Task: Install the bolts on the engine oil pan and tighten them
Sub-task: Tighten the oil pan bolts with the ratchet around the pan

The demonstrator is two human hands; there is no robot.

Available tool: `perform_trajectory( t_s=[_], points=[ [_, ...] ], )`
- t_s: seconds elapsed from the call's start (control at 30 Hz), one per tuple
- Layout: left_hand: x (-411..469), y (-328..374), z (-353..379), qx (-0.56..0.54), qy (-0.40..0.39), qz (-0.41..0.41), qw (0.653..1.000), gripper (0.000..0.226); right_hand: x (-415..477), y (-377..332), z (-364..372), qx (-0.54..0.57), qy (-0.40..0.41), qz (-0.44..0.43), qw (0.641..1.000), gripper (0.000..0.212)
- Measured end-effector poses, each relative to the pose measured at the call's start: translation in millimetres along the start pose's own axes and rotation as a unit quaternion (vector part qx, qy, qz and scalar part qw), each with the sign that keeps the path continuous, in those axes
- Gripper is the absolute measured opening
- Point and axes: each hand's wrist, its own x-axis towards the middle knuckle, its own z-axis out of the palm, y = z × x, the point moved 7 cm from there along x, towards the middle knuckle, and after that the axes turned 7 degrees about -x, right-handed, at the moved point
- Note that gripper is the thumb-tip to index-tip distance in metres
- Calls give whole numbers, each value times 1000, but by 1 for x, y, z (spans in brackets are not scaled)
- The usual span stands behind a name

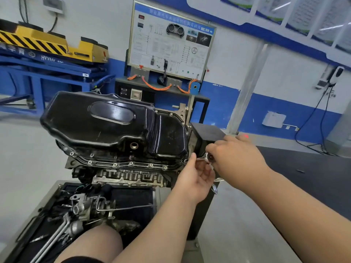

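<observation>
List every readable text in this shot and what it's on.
"HVYMV", roughly, white letters on the blue steel lift frame; digits after it unclear.
White Chinese heading on the white wiring-diagram training board: too blurred.
Blue-and-white wall posters: too blurred.

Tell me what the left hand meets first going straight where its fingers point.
Likely the corner bolt on the oil pan flange, just ahead of the left hand; depth is uncertain.

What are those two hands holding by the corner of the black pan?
A shiny metal tool, probably a wrench, at the oil pan corner. The right hand grips its upper end; the left hand holds it lower down.
</observation>
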Motion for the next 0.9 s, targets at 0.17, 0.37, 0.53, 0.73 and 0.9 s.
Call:
perform_trajectory(
  t_s=[0.17, 0.37, 0.53, 0.73, 0.9],
  points=[
    [-8, 1, 13, -6, -46, -11, 999, 29, -2, 8, 15, 54, -56, 134, 988, 52],
    [-12, -3, 8, 14, -12, -20, 1000, 31, 0, 6, 11, 18, -47, 58, 997, 20],
    [-11, -4, 10, 24, -41, -18, 999, 31, -3, 11, 8, 3, -17, 46, 999, 21],
    [-8, -4, 5, 50, -23, -21, 998, 27, -8, 10, 22, 117, -96, 144, 978, 49],
    [-8, -4, 3, 35, -3, -12, 999, 26, -3, 0, -1, -33, 5, -7, 999, 22]
  ],
)
